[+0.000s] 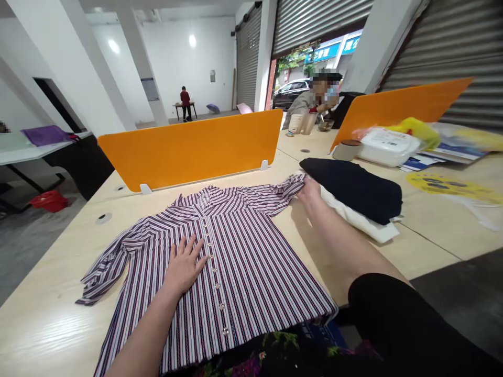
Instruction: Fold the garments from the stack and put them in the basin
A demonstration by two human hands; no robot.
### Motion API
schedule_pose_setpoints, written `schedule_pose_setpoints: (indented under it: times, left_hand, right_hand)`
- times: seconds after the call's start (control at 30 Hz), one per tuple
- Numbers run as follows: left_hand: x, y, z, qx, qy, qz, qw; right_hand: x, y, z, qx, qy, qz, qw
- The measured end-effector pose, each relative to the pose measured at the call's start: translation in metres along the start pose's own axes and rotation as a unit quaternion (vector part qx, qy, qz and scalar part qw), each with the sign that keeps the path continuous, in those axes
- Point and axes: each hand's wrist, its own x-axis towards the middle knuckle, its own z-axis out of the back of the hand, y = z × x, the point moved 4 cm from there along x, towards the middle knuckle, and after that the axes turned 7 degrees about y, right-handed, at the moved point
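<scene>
A striped button-up shirt (pixel 251 262) is spread front side up on the pale wooden table (pixel 47 293), its collar pointing away from me. My left hand (pixel 185 267) lies flat on the shirt's chest beside the button row, fingers spread. At the end of the sleeve on the right, my right hand (pixel 308 189) has its fingers closed on the cuff; part of those fingers is hidden. The other sleeve stretches out, bent, toward the table's left side. Just right of my right hand sits a folded dark navy cloth (pixel 353 188) on top of a white folded cloth (pixel 367 225).
An orange divider (pixel 196 152) stands along the table's back, and another orange divider (pixel 401 112) is at the right. Nearby are a tape roll (pixel 346 150), a white plastic box (pixel 389 145) and a yellow fan (pixel 451 187). A person (pixel 304 102) sits behind cups (pixel 295 124).
</scene>
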Motion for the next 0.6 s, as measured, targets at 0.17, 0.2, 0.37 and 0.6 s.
schedule_pose_setpoints:
  times: [0.17, 0.2, 0.37, 0.6]
  left_hand:
    - [-0.001, 0.000, 0.001, -0.008, 0.010, 0.003, 1.000]
    - [-0.001, 0.000, 0.001, -0.009, 0.008, 0.003, 1.000]
    - [0.000, 0.001, 0.000, -0.003, 0.000, 0.002, 1.000]
    - [0.000, 0.000, 0.001, -0.008, 0.016, 0.005, 1.000]
  right_hand:
    - [-0.030, 0.032, -0.069, 0.133, 0.129, 0.007, 0.983]
    - [-0.046, 0.037, -0.088, 0.129, 0.189, 0.022, 0.973]
    - [-0.128, 0.022, -0.150, -0.020, 0.431, 0.001, 0.902]
    - [-0.158, -0.038, -0.132, -0.463, 0.400, 0.134, 0.780]
